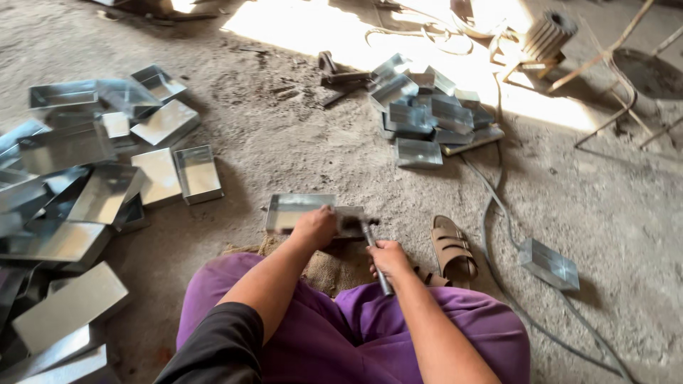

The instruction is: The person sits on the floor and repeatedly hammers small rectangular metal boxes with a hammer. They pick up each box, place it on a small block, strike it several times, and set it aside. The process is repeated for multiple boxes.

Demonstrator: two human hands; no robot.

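Note:
A shallow rectangular sheet-metal tray (290, 210) lies on the dusty floor just in front of my knees. My left hand (315, 226) presses down on its right end, fingers closed over the rim. My right hand (388, 257) grips the handle of a hammer (371, 242), whose dark head rests at the tray's right edge beside my left hand. I sit on a piece of burlap sacking (329, 267), legs in purple trousers.
Several finished metal trays are heaped at the left (67, 185) and in a pile at the back (423, 114). One lone tray (548, 264) lies at right by a grey cable (498, 206). A brown sandal (453, 247) sits beside my right hand.

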